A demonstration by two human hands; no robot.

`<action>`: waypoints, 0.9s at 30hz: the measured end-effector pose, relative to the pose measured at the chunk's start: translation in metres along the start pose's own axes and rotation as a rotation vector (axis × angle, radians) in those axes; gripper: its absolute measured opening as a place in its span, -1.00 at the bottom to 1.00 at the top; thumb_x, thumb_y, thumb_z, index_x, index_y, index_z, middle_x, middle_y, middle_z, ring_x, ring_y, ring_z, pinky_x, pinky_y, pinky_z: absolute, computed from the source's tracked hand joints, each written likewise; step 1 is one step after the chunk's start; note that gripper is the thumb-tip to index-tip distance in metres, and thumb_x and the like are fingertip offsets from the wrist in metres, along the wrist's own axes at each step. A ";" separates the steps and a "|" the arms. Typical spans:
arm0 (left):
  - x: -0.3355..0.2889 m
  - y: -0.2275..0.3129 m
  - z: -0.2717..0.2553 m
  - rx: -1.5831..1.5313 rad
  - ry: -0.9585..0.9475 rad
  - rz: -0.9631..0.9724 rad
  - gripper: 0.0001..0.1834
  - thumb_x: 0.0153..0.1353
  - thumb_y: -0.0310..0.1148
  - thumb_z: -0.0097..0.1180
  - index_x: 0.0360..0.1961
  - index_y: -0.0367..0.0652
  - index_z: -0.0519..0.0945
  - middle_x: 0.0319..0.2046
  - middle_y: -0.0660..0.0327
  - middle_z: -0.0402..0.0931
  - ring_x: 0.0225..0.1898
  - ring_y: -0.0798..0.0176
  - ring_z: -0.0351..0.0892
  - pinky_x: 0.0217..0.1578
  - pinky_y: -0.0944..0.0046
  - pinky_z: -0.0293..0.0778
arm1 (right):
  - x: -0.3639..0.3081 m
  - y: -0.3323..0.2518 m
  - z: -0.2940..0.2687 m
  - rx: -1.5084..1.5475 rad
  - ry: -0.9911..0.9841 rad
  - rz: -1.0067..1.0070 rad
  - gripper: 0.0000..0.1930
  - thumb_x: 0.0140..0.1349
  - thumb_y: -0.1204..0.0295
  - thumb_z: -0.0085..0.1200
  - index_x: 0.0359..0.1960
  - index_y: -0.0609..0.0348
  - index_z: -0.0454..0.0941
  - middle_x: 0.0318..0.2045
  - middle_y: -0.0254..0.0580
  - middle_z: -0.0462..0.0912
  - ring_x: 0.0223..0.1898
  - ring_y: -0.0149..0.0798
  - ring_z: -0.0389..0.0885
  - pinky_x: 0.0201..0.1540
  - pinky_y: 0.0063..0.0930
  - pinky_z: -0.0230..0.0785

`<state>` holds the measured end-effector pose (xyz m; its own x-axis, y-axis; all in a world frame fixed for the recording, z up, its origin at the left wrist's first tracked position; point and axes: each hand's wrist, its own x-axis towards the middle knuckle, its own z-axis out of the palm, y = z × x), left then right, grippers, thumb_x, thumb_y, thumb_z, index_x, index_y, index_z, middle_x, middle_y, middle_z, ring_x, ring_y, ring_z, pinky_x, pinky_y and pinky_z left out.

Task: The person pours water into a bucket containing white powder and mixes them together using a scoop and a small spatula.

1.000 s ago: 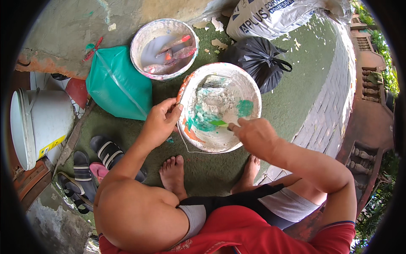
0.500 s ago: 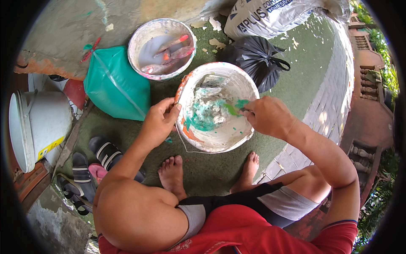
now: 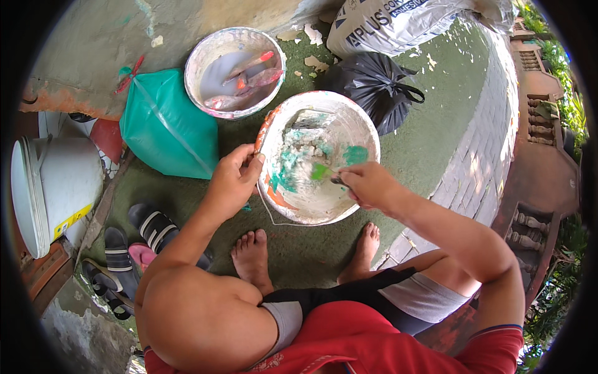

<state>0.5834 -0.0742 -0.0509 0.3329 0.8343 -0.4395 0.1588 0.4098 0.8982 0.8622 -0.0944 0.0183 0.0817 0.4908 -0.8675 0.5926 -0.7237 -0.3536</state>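
Observation:
A whitish, paint-smeared bucket [image 3: 360, 128] stands on the ground before my feet, its wire handle hanging down on the near side. Inside is a lumpy white paste [image 3: 306, 148] streaked with teal green, along with a flat greyish piece [image 3: 313, 119] leaning near the far wall. My left hand [image 3: 232, 181] is closed on the bucket's left rim, thumb and fingers pinching it. In my right hand [image 3: 374, 186], closed over the bucket's right side, is a small spatula [image 3: 321, 172] with a dark handle and a bright green blade. Its blade reaches the paste and is somewhat blurred.
Beyond stands a second bucket [image 3: 192, 81] of cloudy liquid with red-marked tools soaking. A teal bag [image 3: 168, 128], a black tied bag [image 3: 370, 87] and a white sack [image 3: 398, 28] lie around. To the left are a white lidded pail [image 3: 68, 181] and several sandals [image 3: 152, 224].
My right hand has moved left and nearer to me, sweeping the spatula from the bucket's right side toward its middle. A green smear now shows on the right inner wall. The left hand keeps its grip.

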 end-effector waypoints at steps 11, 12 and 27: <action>0.002 0.004 0.002 -0.017 -0.023 0.004 -0.69 0.42 -0.28 0.03 0.02 -0.29 0.53 -0.28 0.26 0.60 -0.35 0.51 0.57 -0.47 0.44 0.55 | 0.004 -0.002 -0.005 -1.205 0.326 -0.533 -0.77 0.28 0.35 -0.01 -0.15 0.18 0.60 -0.48 -0.05 0.67 -0.41 -0.07 0.70 -0.32 -0.20 0.55; 0.002 0.002 0.002 -0.012 -0.021 -0.003 -0.69 0.43 -0.28 0.02 0.04 -0.27 0.54 -0.26 0.28 0.62 -0.33 0.52 0.56 -0.47 0.46 0.55 | 0.009 0.008 0.006 -1.283 0.319 -0.586 -0.72 0.28 0.35 -0.01 -0.05 0.15 0.60 -0.48 -0.07 0.67 -0.40 -0.11 0.70 -0.33 -0.22 0.54; 0.001 -0.001 0.005 -0.034 -0.010 0.011 -0.70 0.43 -0.29 0.01 0.03 -0.28 0.52 -0.26 0.27 0.61 -0.31 0.51 0.58 -0.44 0.44 0.60 | -0.009 0.007 -0.009 -1.057 0.253 -0.479 -0.78 0.28 0.36 -0.03 -0.25 0.23 0.60 -0.47 0.10 0.67 -0.38 0.10 0.69 -0.30 -0.04 0.52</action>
<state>0.5877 -0.0755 -0.0517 0.3440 0.8351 -0.4292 0.1231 0.4130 0.9024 0.8730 -0.1001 0.0269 -0.2424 0.7701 -0.5900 0.9639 0.2605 -0.0561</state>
